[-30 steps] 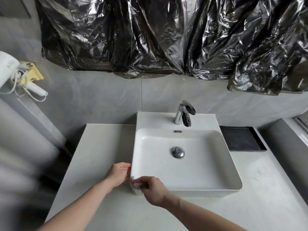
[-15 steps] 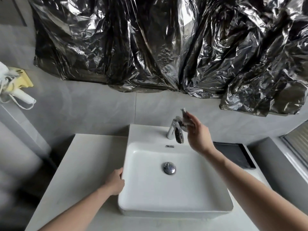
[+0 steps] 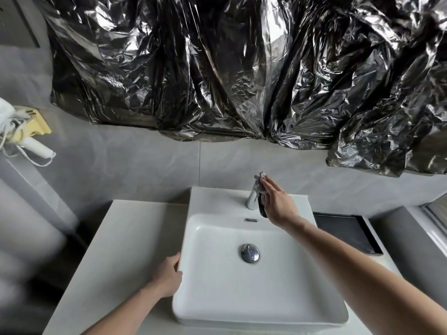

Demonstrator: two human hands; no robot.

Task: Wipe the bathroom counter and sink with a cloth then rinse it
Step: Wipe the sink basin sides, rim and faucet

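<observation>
A white square sink (image 3: 217, 298) sits on a pale counter (image 3: 125, 238), with a chrome drain plug (image 3: 249, 253) in its bowl. At the back of the sink stands the chrome faucet (image 3: 251, 201). My right hand (image 3: 278, 204) lies over the faucet's handle with fingers fairly straight, pressing a small pale cloth (image 3: 261, 176) against it; only a bit of the cloth shows past my fingertips. My left hand (image 3: 168, 276) rests against the sink's left outer wall, fingers on the rim, holding nothing.
A black tray (image 3: 348, 234) lies on the counter right of the sink. Crumpled black plastic sheeting (image 3: 242, 68) covers the wall above. A white hair dryer (image 3: 36, 146) with its cord hangs at the left wall.
My right hand left the sink's front left corner with the cloth, rose to the faucet and now lies on its handle. The left hand stayed by the sink's left side.
</observation>
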